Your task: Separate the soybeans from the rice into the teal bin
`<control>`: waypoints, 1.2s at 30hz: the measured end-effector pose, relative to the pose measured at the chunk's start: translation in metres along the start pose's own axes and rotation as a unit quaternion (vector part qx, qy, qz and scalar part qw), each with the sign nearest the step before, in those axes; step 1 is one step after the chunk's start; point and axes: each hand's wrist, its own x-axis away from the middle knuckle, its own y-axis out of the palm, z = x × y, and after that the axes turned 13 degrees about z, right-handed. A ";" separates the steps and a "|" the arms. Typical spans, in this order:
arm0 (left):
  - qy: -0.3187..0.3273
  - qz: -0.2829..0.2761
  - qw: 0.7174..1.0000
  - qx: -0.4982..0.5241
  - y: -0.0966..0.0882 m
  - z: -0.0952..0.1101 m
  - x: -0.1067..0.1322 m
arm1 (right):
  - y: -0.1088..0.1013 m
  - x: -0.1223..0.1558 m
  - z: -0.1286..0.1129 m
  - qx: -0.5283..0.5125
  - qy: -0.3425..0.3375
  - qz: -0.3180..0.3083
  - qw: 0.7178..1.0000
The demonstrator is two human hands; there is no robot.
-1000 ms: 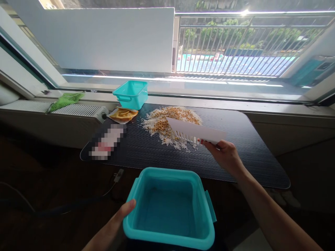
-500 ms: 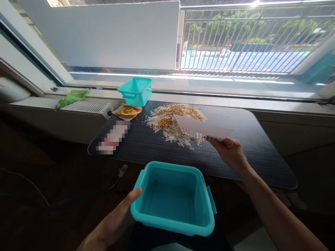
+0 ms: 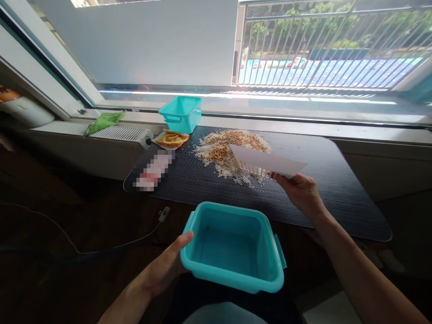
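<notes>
My left hand (image 3: 168,263) is closed on the left rim of a turquoise plastic bin (image 3: 232,278), its thumb over the edge. The bin tilts towards me in front of the table, and no contents show inside. In my right hand (image 3: 302,191) is a stiff white card (image 3: 270,159) with a row of slots cut along its lower edge. Its left end stands over a pile of yellow-brown beans (image 3: 216,154) and white grains (image 3: 227,167) spread on the dark table. Whether the card touches the table is hard to see.
At the table's back left stands a second turquoise bin (image 3: 184,119), beside a yellow-orange packet (image 3: 172,139). A blurred-out item (image 3: 155,171) lies in front of them. Left of the table is a radiator (image 3: 118,132) with a green cloth (image 3: 106,120). A window sill (image 3: 297,130) borders the back.
The whole view has shifted slightly, so things appear further right and a little higher. Both hands keep their holds, and the pile looks the same.
</notes>
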 end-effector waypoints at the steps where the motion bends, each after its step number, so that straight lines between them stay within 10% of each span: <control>1: 0.001 -0.001 1.000 0.001 0.000 0.000 -0.001 | 0.000 0.001 0.000 -0.003 0.000 -0.002 1.000; 36: -0.013 0.009 1.000 -0.021 0.002 0.000 -0.003 | 0.001 0.003 -0.007 -0.059 0.015 -0.014 0.998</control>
